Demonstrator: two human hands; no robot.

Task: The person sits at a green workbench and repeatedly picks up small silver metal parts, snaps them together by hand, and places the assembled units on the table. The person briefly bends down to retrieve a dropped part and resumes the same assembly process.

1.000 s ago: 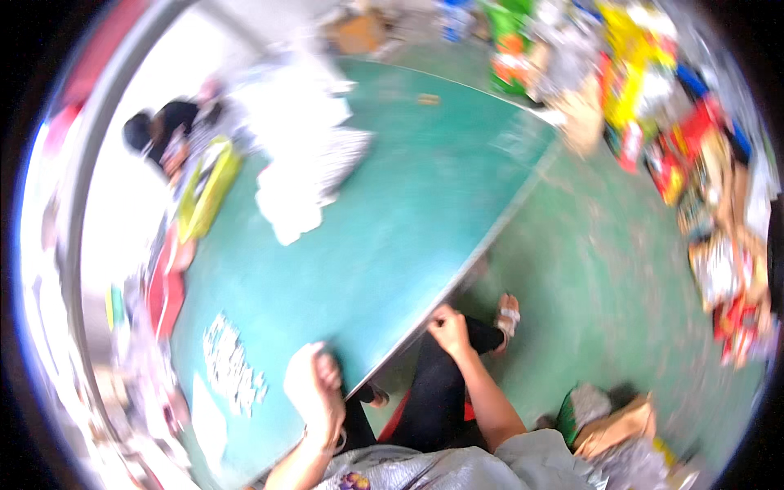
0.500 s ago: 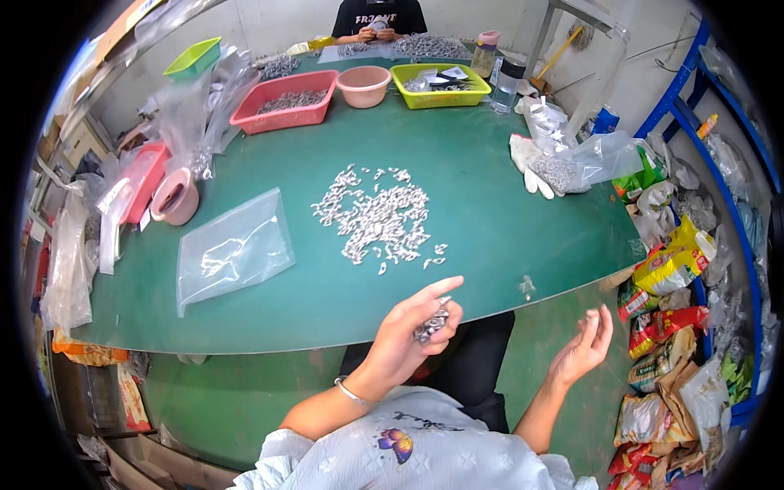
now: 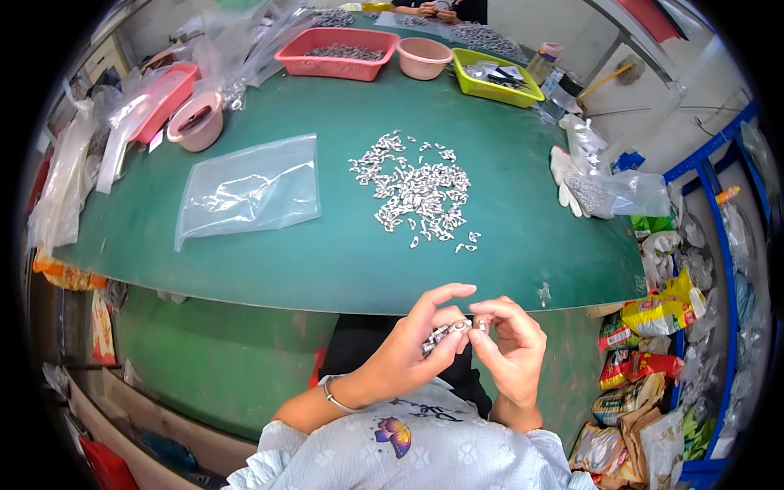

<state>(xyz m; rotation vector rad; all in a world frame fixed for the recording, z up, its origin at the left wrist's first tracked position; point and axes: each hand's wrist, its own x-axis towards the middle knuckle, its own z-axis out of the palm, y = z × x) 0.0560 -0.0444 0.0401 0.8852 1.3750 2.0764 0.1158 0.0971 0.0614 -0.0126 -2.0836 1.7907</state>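
Note:
My left hand (image 3: pixel 412 343), with a bangle at its wrist, is closed on several small silver metal pieces (image 3: pixel 436 336), its index finger stretched out. Thumb and fingers of my right hand (image 3: pixel 513 347) pinch one small silver piece (image 3: pixel 482 325) close to the left fingertips. Both hands are in front of the table's near edge. On the green table (image 3: pixel 269 273) beyond them lies a loose pile of silver pieces (image 3: pixel 425 192) that look like small clasps or links. A flat clear plastic bag (image 3: pixel 249 192) lies left of the pile.
A red tray of metal pieces (image 3: pixel 343 55), a pink bowl (image 3: pixel 424 59) and a yellow-green tray (image 3: pixel 494 77) stand at the back. Right are white gloves (image 3: pixel 565 180) and a blue shelf frame (image 3: pixel 710 163). Across the table, another person's hands (image 3: pixel 437 11) hold something.
My right hand has come in from the right to meet my left hand and now pinches a small piece. The view has shifted, so the table appears higher.

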